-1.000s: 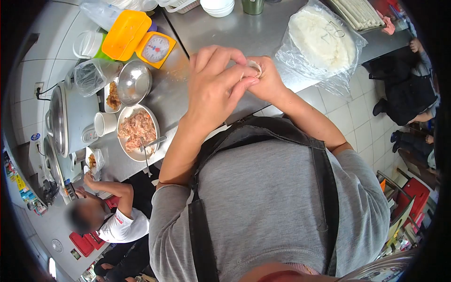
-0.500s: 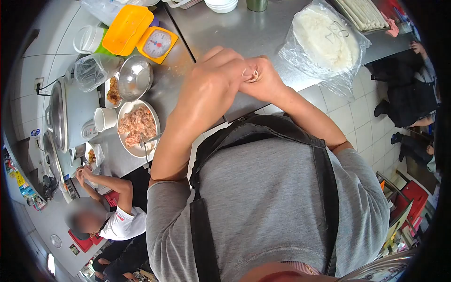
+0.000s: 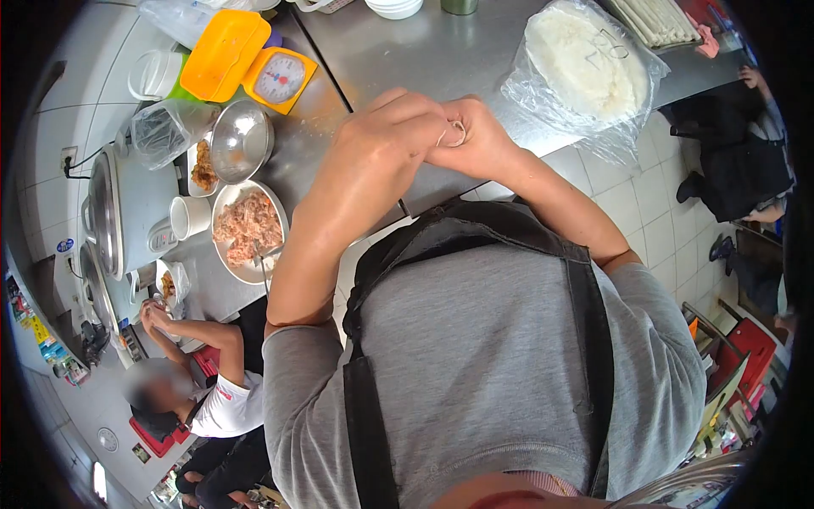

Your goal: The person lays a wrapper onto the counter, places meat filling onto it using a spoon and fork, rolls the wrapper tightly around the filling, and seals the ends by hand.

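My left hand (image 3: 392,136) and my right hand (image 3: 475,140) are pressed together above the steel counter, fingers closed. Between them shows the thin, pale, curled edge of what looks like a dough wrapper (image 3: 459,133); most of it is hidden by my fingers. Left of my left forearm, a white oval bowl (image 3: 222,193) holds raw minced meat (image 3: 248,220), with a metal utensil (image 3: 264,265) resting in it. Beyond my right hand, a clear plastic bag (image 3: 623,146) holds a large white doughy mass (image 3: 585,68) with dark writing on the bag.
Around the bowl stand a steel bowl (image 3: 242,140), a white cup (image 3: 189,218) and a dish of browned food (image 3: 203,168). An orange scale (image 3: 281,78) and orange tub (image 3: 222,59) are behind. A person (image 3: 225,399) works at lower left; others stand far right.
My hands stay joined, with slight finger movement around the pale edge, which now looks more like an open loop. The whole view has shifted slightly.
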`<state>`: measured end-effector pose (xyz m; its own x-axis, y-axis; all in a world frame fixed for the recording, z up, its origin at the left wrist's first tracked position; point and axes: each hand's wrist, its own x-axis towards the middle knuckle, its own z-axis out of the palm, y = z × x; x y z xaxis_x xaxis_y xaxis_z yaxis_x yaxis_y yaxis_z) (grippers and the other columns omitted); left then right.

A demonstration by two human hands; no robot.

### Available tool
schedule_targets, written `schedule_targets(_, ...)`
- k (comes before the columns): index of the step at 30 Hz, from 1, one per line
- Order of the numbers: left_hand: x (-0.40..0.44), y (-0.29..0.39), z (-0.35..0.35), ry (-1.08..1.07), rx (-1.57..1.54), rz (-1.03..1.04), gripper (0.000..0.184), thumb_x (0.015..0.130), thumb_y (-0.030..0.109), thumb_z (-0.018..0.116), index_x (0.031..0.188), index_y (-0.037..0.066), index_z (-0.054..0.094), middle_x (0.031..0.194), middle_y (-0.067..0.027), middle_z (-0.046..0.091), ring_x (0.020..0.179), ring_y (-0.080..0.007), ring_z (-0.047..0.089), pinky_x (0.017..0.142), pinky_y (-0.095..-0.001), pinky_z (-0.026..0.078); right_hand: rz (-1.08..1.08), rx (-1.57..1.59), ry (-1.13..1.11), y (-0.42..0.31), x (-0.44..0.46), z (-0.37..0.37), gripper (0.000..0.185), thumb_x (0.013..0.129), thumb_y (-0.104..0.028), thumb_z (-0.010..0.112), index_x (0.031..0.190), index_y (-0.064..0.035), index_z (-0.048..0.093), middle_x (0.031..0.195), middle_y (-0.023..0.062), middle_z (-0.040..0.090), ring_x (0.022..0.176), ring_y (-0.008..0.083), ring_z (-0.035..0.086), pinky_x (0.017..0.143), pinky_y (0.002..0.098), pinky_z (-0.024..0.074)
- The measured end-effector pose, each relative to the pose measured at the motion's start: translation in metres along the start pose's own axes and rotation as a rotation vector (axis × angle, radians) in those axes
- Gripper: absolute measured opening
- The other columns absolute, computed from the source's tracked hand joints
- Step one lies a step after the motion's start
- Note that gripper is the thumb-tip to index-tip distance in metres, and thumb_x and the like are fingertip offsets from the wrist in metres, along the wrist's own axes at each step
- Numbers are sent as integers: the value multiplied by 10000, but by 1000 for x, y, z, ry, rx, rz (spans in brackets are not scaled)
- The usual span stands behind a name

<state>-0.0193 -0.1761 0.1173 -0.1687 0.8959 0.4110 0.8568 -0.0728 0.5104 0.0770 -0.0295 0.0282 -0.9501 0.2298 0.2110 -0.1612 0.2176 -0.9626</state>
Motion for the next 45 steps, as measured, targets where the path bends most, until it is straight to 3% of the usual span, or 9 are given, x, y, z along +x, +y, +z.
schedule_targets(8, -4, 12, -2, 31, -276, -265, 106, 853, -75, 715, 932, -6, 729, 956, -88, 757, 856, -157, 719, 780, -285, 572, 31, 48, -30, 5, -5, -2, 230, 799, -214, 789, 837, 1, 719, 660, 101, 672, 590, 136, 592, 587, 339, 509)
schedule_targets(13, -3, 11, 3, -2, -254, -332, 115, 847, -87, 716, 941, -23, 704, 922, -80, 734, 845, -140, 715, 800, -274, 574, -35, 68, -2, 8, -5, 6, 234, 815, -227, 780, 850, -6, 710, 685, 117, 686, 612, 143, 628, 614, 352, 527)
schedule_targets(20, 7, 12, 3, -19, -198, -306, 199, 757, -48, 774, 938, -1, 704, 890, -54, 658, 761, -143, 671, 719, -262, 544, -75, -56, -29, 1, -5, 4, 209, 777, -201, 767, 833, -16, 687, 725, 169, 683, 647, 340, 675, 639, 378, 545)
schedule_targets(22, 7, 13, -1, -87, -152, -306, 160, 790, -28, 735, 939, 11, 689, 914, -90, 655, 781, -224, 679, 711, -330, 543, -32, -24, -64, -17, -6, 0, 205, 769, -187, 763, 812, -10, 669, 722, 182, 671, 647, 385, 654, 626, 385, 539)
schedule_targets(23, 7, 14, -2, -121, -128, -306, 141, 807, -17, 716, 940, 17, 681, 926, -108, 654, 790, -265, 683, 707, -363, 542, -43, -45, -89, -13, -6, -1, 206, 767, -186, 765, 812, -10, 669, 712, 178, 664, 632, 363, 648, 621, 380, 532)
schedule_targets(26, 6, 15, 3, -81, -113, -290, 122, 766, 12, 787, 877, 27, 740, 898, -57, 659, 736, -171, 638, 670, -295, 506, -32, -86, -165, 5, -7, -7, 206, 759, -183, 774, 809, -10, 672, 681, 153, 645, 599, 273, 621, 607, 361, 510)
schedule_targets(31, -8, 15, 14, -14, -24, -63, 181, 804, -14, 753, 979, 29, 741, 981, -62, 683, 819, -217, 663, 705, -311, 525, 41, 67, -209, -3, -11, -18, 212, 766, -180, 797, 789, -6, 678, 623, 49, 610, 622, 81, 509, 589, 322, 464)
schedule_targets(35, -10, 21, 10, -59, 2, 19, 252, 788, -54, 724, 1020, 45, 736, 1036, -61, 683, 894, -255, 664, 743, -334, 531, 75, 145, -323, -7, -11, -27, 219, 804, -177, 793, 766, -8, 658, 633, -1, 605, 628, 59, 493, 576, 314, 433)
schedule_targets(45, 21, 8, -8, -363, -132, 148, 111, 771, 12, 695, 868, 56, 663, 859, -63, 645, 837, -276, 622, 699, -371, 501, -16, 108, -613, -18, -8, -22, 231, 874, -202, 824, 847, -69, 637, 745, -43, 571, 691, 83, 517, 613, 288, 437)
